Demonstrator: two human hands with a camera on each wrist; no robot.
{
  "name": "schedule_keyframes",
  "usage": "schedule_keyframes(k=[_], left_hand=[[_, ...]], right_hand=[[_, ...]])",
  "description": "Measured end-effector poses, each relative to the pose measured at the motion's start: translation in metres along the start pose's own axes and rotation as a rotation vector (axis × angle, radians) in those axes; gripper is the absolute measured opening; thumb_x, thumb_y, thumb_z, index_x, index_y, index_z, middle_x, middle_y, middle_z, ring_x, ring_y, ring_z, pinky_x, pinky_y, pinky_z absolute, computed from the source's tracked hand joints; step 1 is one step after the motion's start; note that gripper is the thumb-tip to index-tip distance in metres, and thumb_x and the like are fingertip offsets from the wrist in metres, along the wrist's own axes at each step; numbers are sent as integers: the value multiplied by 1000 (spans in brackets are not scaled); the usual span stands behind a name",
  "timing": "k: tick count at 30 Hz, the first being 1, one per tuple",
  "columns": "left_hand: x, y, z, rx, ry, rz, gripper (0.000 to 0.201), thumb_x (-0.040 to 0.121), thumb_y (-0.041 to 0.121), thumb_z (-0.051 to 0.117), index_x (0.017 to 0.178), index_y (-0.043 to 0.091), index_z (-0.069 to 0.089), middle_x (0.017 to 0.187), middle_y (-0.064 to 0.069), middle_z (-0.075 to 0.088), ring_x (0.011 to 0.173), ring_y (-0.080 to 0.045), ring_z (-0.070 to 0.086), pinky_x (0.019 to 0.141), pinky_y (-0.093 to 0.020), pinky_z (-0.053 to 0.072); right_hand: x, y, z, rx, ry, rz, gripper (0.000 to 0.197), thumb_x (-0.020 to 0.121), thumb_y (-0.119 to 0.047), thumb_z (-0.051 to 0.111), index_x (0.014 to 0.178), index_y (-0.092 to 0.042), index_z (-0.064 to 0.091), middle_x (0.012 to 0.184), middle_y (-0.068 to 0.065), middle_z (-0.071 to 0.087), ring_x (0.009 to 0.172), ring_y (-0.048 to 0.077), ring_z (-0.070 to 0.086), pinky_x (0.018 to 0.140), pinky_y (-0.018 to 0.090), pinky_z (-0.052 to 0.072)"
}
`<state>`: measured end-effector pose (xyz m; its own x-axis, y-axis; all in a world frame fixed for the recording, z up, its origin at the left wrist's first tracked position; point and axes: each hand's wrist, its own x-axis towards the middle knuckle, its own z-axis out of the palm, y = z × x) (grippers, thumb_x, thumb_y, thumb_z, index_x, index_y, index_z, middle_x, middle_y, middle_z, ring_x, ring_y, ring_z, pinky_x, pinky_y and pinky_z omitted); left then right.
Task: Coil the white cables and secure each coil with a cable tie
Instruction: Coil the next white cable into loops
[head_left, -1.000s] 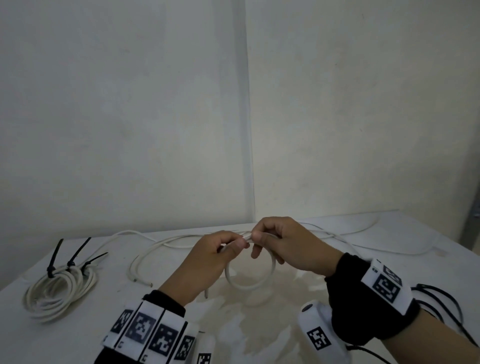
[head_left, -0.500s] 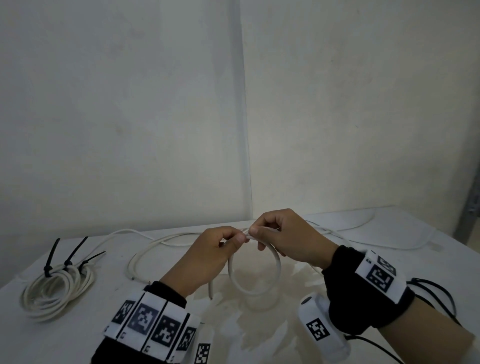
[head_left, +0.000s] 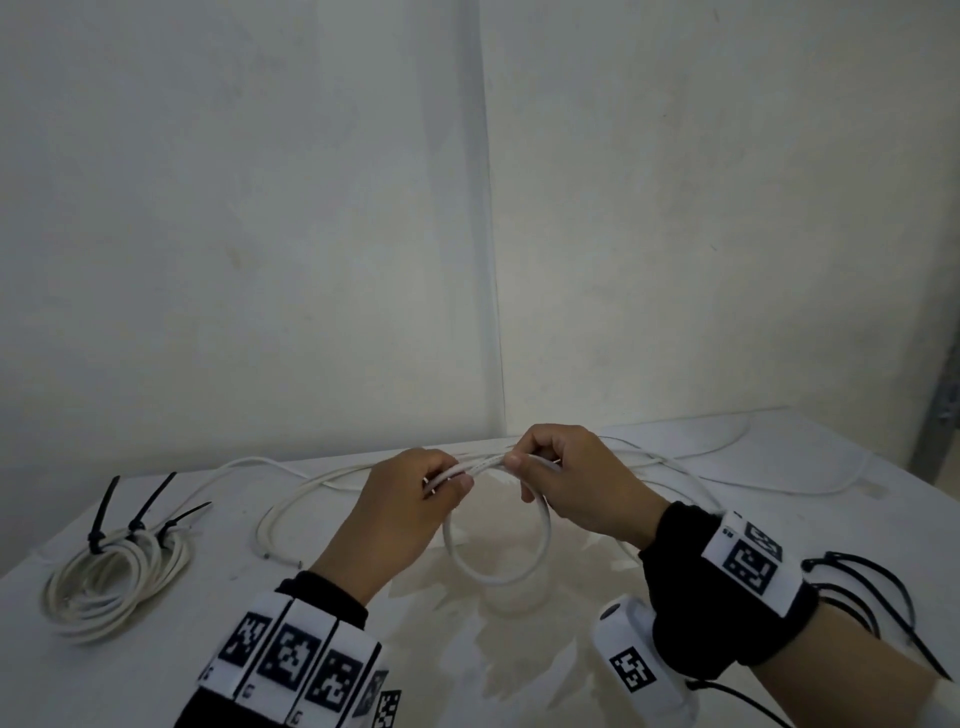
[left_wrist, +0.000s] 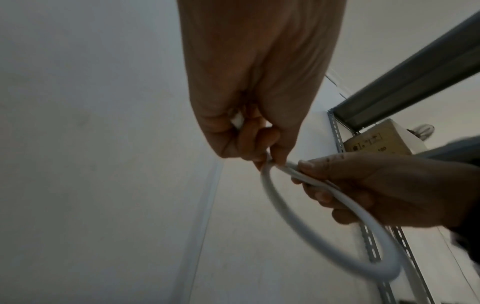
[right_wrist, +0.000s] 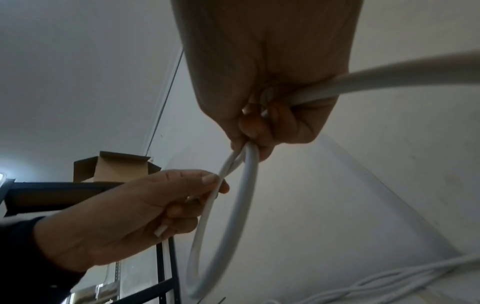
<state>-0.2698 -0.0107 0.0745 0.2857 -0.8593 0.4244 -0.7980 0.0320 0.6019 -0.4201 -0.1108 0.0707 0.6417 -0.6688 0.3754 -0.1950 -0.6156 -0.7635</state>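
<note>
Above the white table both hands hold one white cable bent into a small hanging loop. My left hand pinches the strands at the loop's top left, and my right hand grips them just to the right. In the left wrist view the loop hangs below my curled fingers. In the right wrist view the cable passes through my right fist and the left hand pinches its short end. More loose white cable trails over the table behind.
A finished white coil bound with three black ties lies at the table's left. Spare black cable ties lie at the right by my forearm. A metal shelf with a cardboard box stands nearby. Walls close off the back.
Both hands have risen a little and drawn the strands together. The hanging loop has grown slightly, and the cable's free end has moved up into my left hand.
</note>
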Motion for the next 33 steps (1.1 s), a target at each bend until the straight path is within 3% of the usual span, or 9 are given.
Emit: schedule_keyframes(k=[7, 11, 13, 18, 20, 22, 26, 29, 33], left_hand=[[-5, 0, 5, -35, 110, 48, 13, 86, 21, 62, 73, 21, 61, 65, 8, 55, 65, 7, 52, 58, -8, 37], [-5, 2, -6, -229, -6, -121, 25, 94, 21, 47, 76, 25, 64, 69, 6, 57, 55, 4, 54, 51, -8, 38], [-7, 2, -14, -397, -107, -206, 27, 95, 16, 46, 81, 26, 67, 71, 5, 61, 59, 0, 55, 59, -14, 44], [-12, -1, -12, -753, -216, -301, 14, 86, 6, 55, 87, 5, 70, 66, 3, 68, 63, -6, 61, 65, -15, 53], [-12, -3, -7, -728, -162, -283, 6, 77, 8, 65, 82, 7, 69, 68, 2, 68, 62, -7, 61, 63, -14, 53], [-13, -3, -3, -707, -124, -247, 14, 67, 12, 71, 76, 8, 63, 71, -1, 68, 62, -9, 62, 62, -16, 52], [-15, 9, 5, -763, -181, -291, 20, 74, 5, 69, 82, 7, 51, 65, -4, 65, 53, -15, 60, 52, -22, 51], [-13, 14, 7, -631, -178, -275, 23, 72, 11, 74, 88, 5, 57, 58, -2, 60, 40, -9, 51, 45, -19, 44], [-12, 12, 7, -445, -121, -183, 21, 71, 14, 78, 84, 6, 64, 60, -1, 61, 41, -9, 55, 45, -17, 43]], right_hand=[[4, 0, 1, 15, 57, -1, 25, 90, -19, 57, 66, -21, 57, 55, -8, 58, 45, -1, 45, 49, 9, 33], [7, 1, -4, -9, 91, -12, 29, 89, -17, 59, 61, -25, 56, 56, -9, 59, 50, 3, 43, 51, 13, 35], [7, 2, -5, -21, 104, -21, 30, 88, -16, 59, 60, -24, 56, 56, -9, 58, 48, 2, 44, 50, 12, 35], [4, 0, -1, -29, 138, -53, 29, 88, -12, 59, 61, -22, 55, 56, -7, 58, 46, 1, 46, 49, 10, 36], [3, 0, 0, -17, 146, -51, 27, 88, -11, 59, 63, -19, 56, 55, -6, 58, 45, 1, 46, 48, 10, 35], [2, -1, 1, -12, 147, -55, 24, 88, -11, 59, 64, -16, 58, 55, -6, 58, 46, 2, 47, 49, 9, 35], [-2, -3, 8, -9, 142, -86, 29, 87, -10, 59, 61, -21, 55, 54, -7, 57, 47, 0, 49, 50, 9, 36], [-2, -4, 9, 11, 139, -87, 27, 88, -12, 59, 63, -22, 55, 54, -7, 57, 47, 1, 49, 50, 10, 36], [-2, -4, 3, -1, 128, -93, 28, 88, -14, 59, 62, -24, 54, 55, -8, 57, 49, 1, 50, 52, 10, 37]])
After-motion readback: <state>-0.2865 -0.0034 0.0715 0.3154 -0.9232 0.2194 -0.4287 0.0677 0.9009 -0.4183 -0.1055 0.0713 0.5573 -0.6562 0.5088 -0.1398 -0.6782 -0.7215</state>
